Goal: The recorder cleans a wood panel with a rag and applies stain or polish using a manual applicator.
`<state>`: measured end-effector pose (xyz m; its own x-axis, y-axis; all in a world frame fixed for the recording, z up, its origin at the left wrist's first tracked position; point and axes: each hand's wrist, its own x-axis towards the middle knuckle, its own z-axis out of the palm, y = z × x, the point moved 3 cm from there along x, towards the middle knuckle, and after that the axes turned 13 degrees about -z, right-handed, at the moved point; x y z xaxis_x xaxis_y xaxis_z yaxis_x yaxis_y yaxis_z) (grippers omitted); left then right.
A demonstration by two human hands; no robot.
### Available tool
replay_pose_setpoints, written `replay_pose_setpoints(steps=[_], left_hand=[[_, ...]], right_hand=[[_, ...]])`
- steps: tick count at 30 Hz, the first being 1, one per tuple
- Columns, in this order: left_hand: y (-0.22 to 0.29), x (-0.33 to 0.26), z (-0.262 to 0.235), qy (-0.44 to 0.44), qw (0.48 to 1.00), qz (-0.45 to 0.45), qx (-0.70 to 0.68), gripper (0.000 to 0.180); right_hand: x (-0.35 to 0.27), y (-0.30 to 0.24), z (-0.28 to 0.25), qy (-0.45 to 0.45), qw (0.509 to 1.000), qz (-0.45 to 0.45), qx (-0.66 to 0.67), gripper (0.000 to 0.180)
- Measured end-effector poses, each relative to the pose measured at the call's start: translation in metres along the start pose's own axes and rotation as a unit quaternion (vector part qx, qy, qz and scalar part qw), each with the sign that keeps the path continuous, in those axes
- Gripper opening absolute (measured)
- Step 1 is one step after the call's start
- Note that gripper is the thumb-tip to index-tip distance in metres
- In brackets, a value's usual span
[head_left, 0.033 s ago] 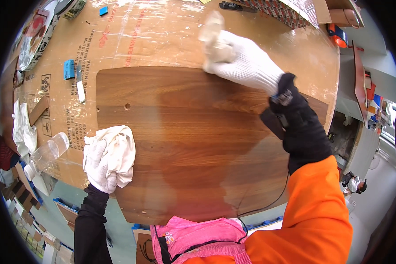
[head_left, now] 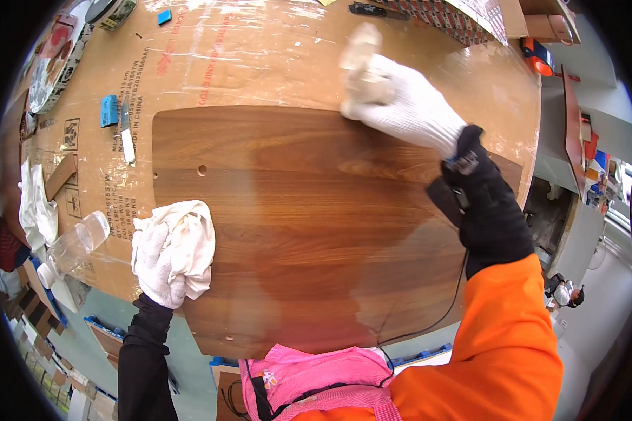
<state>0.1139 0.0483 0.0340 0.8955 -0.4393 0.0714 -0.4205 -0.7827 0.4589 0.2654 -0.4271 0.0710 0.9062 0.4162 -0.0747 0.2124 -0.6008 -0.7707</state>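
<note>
A dark brown wood-grain board (head_left: 309, 238) with curved edges lies flat in front of me, with a small round hole near its left end. My gloved left hand (head_left: 156, 263) grips a bunched white cloth (head_left: 193, 235) at the board's left edge. Over the far edge, my right hand (head_left: 400, 98), in a white knit glove, is closed around a pale beige crumpled wad (head_left: 362, 52). Motion blurs that wad, so its material is hard to tell. A shiny, darker patch spreads across the middle of the board, with duller areas beside it.
Cardboard (head_left: 260, 70) covers the table. At left are a clear plastic bottle (head_left: 77, 242), a white glove (head_left: 38, 207), a white-handled scraper (head_left: 127, 137) and a blue block (head_left: 109, 111). A tray (head_left: 53, 77) stands far left. A thin black cable (head_left: 428, 326) crosses the board's near right corner.
My right hand has shifted right and slightly nearer along the board's far edge, carrying the beige wad. My left hand and the white cloth stay practically where they were.
</note>
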Motion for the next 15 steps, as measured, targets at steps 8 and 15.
replay_pose_setpoints(steps=[8,15], left_hand=[[0.002,0.001,-0.001,-0.013,1.0,0.009,0.004,0.049],[0.004,0.003,-0.002,-0.011,1.0,0.012,0.026,0.055]], right_hand=[[-0.052,0.014,-0.053,0.006,0.99,0.126,-0.058,0.039],[-0.069,0.013,-0.023,0.108,0.983,0.14,-0.047,0.037]])
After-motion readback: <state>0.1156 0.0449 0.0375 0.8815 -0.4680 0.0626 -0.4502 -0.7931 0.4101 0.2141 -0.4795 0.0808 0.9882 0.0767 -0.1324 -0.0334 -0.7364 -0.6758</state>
